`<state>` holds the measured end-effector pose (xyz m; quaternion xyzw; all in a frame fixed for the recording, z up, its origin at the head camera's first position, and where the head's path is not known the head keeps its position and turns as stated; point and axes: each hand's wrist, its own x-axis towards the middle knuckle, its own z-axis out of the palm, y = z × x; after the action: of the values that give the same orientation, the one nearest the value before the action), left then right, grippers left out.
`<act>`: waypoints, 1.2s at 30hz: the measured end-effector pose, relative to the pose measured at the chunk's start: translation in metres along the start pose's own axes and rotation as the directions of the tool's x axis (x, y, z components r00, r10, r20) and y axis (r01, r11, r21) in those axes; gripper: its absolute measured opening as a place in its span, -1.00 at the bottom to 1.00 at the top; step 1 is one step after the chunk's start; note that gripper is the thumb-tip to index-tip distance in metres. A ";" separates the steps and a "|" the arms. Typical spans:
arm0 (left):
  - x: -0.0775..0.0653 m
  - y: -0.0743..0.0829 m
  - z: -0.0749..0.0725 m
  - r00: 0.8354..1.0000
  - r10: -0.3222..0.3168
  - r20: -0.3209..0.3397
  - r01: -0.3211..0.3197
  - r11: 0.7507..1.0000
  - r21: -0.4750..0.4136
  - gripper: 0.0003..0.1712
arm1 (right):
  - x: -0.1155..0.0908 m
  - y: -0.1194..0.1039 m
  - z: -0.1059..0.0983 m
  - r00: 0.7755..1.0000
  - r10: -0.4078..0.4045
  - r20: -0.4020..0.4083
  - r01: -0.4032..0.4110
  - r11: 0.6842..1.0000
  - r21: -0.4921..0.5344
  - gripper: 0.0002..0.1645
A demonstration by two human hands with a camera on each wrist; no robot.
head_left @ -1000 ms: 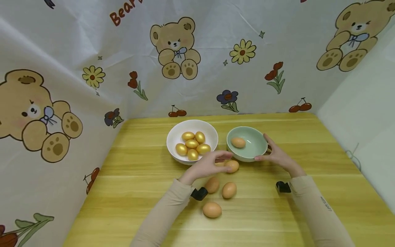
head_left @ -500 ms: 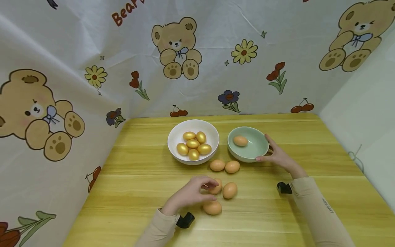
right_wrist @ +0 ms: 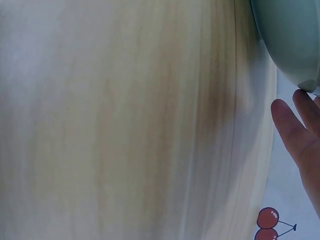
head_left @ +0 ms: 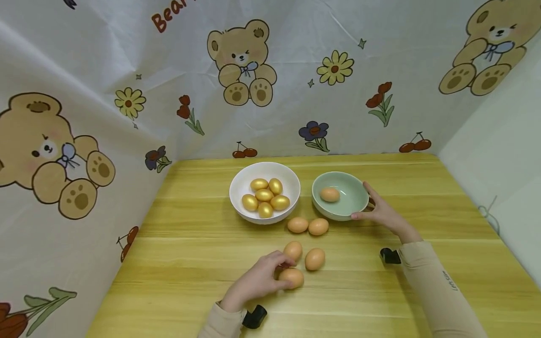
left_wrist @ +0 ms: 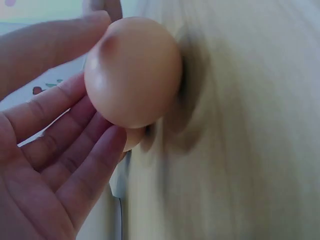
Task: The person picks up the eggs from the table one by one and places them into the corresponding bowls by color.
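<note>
The left hand [head_left: 257, 280] has the nearest brown egg [head_left: 292, 278] at its fingertips: the egg lies just right of the palm, inside the grip, with the thumb on its near side and the fingers arched about its far side. The egg's long axis runs roughly left to right, much as the hand points, so thumb and fingers meet it across its narrower width. The grip is narrow, bent around the egg, though whether the shell rests fully on the tabletop [head_left: 359, 291] is hard to tell. The left hand is clearly the nearer one; the right hand [head_left: 382, 213] is well apart, holding the right side of the green bowl [head_left: 348, 199], in which a single egg [head_left: 330, 194] lies. Just beyond the gripped egg is a second egg [head_left: 293, 251], with a third egg [head_left: 315, 259] to its right. From the grip, the green bowl lies beyond and to the right, the white bowl [head_left: 240, 185] almost straight beyond.
</note>
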<state>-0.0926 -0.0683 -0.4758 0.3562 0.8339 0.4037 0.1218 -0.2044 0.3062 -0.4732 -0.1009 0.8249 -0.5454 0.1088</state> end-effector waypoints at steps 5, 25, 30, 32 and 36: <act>-0.002 -0.001 0.006 1.000 0.023 -0.002 -0.023 0.998 0.055 -0.53 | -0.001 -0.001 0.000 1.000 -0.004 -0.005 0.004 1.000 -0.001 0.33; -0.006 -0.002 0.019 0.997 0.070 -0.031 -0.070 0.997 -0.011 -0.56 | -0.006 -0.013 0.000 1.000 0.011 0.002 -0.011 1.000 -0.006 0.31; -0.006 -0.001 0.017 0.998 0.060 -0.030 -0.061 0.997 -0.041 -0.55 | -0.003 -0.005 0.000 1.000 0.006 -0.003 -0.006 1.000 -0.008 0.32; -0.005 0.001 0.015 0.998 0.056 -0.034 -0.058 0.996 -0.060 -0.55 | -0.003 -0.004 0.000 1.000 0.009 -0.002 -0.009 1.000 -0.008 0.33; 0.001 0.003 0.008 0.997 0.062 -0.046 -0.067 0.992 -0.111 -0.54 | -0.004 -0.003 0.000 1.000 0.013 0.001 -0.013 1.000 -0.016 0.32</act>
<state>-0.0876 -0.0611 -0.4785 0.3670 0.8001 0.4613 0.1109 -0.2008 0.3061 -0.4697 -0.0968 0.8298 -0.5380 0.1119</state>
